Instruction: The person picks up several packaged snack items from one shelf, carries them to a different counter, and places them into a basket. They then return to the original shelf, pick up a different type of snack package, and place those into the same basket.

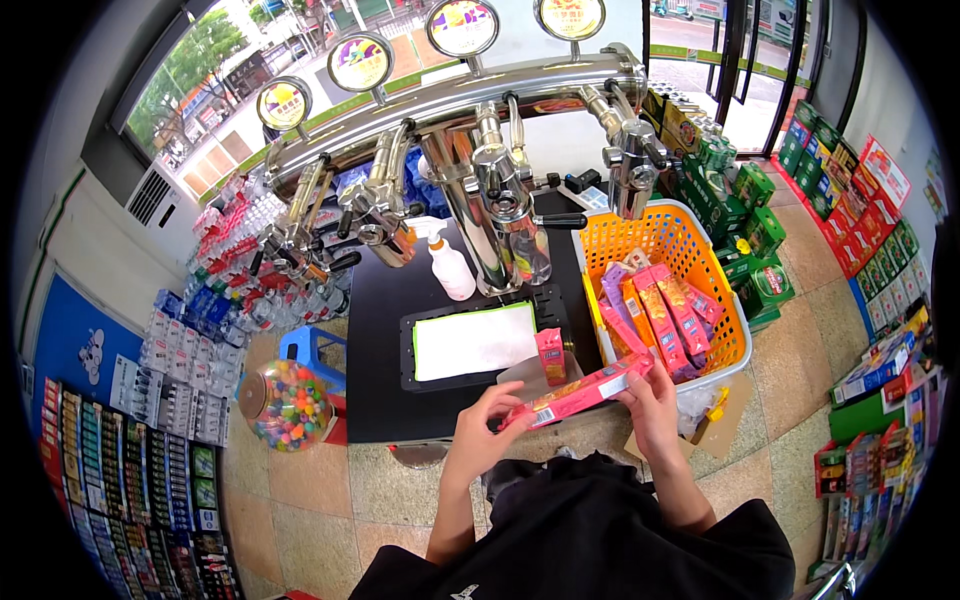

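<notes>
My left hand [484, 429] and my right hand [651, 401] hold a long pink snack packet [581, 390] between them, one at each end. Behind it, a smaller pink packet [551, 356] stands upright in a translucent box [517, 373] at the front edge of the black table [382, 405]. To the right, an orange plastic basket [724, 281] with a pale rim contains several pink, orange and purple packets [660, 311]. A white sheet with a green edge [472, 341] lies on the black drip tray [409, 364], left of the box.
A chrome beer tap tower [457, 195] spans the table's back, with a white spray bottle [450, 270] beneath. Left are a jar of coloured balls [289, 405] and a blue stool [304, 341]. An open cardboard box [724, 431] is below the basket; green cartons [769, 285] stand right.
</notes>
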Motion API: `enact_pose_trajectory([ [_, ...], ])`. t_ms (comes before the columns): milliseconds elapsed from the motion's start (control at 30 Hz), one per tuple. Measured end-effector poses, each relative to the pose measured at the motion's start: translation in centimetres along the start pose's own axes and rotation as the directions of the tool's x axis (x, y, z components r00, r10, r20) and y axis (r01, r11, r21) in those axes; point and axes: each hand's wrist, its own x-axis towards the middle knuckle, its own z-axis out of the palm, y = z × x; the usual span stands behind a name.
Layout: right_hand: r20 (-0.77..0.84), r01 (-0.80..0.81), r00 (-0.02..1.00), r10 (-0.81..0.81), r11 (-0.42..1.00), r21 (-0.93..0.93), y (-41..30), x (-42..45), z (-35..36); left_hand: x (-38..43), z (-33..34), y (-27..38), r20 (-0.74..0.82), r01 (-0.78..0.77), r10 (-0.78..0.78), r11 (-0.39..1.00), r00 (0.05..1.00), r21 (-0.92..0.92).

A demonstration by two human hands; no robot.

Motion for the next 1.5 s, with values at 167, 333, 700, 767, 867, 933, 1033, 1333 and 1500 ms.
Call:
enact_pose_trajectory([
  [167, -0.009, -0.105, 0.994, 0.106, 0.991, 0.083, -0.5, -0.1, 0.0, 0.1, 0.4, -0.7, -0.069, 0.047, -0.078, 0.93, 0.995, -0.366],
  [333, 0.008, -0.025, 1.0, 0.027, 0.988, -0.151, -0.6, 0.2, -0.6, 0.1, 0.4, -1.1, -0.157, 0.053, -0.153, 0.86, 0.976, -0.508],
  [700, 0.041, -0.021, 0.999, 0.031, 0.976, -0.216, -1.5, 0.4, -0.5, 0.0, 0.5, -1.4, -0.162, 0.075, -0.188, 0.845, 0.969, -0.53],
  [767, 0.036, -0.027, 0.999, 0.036, 0.973, -0.228, -1.4, 0.3, -0.7, 0.1, 0.5, -1.4, -0.162, 0.077, -0.19, 0.844, 0.968, -0.53],
  [867, 0.051, -0.026, 0.998, 0.039, 0.97, -0.242, -1.4, 0.4, -0.8, 0.0, 0.6, -1.5, -0.162, 0.083, -0.2, 0.838, 0.966, -0.539],
  [933, 0.048, -0.024, 0.998, 0.037, 0.971, -0.236, -1.3, 0.3, -0.9, 0.0, 0.6, -1.5, -0.162, 0.086, -0.205, 0.835, 0.965, -0.543],
  [1033, 0.049, -0.03, 0.998, 0.042, 0.972, -0.235, -1.4, 0.2, -1.1, 0.0, 0.6, -1.5, -0.161, 0.088, -0.207, 0.835, 0.965, -0.544],
  [1333, 0.157, 0.009, 0.986, 0.053, 0.929, -0.371, -2.9, -0.4, -1.0, -0.2, 0.2, -1.8, -0.148, 0.074, -0.18, 0.841, 0.973, -0.536],
  [1500, 0.305, 0.024, 0.942, 0.144, 0.873, -0.487, -4.7, -0.4, -1.3, -0.4, 0.4, -2.4, -0.205, -0.003, -0.126, 0.845, 0.971, -0.535],
])
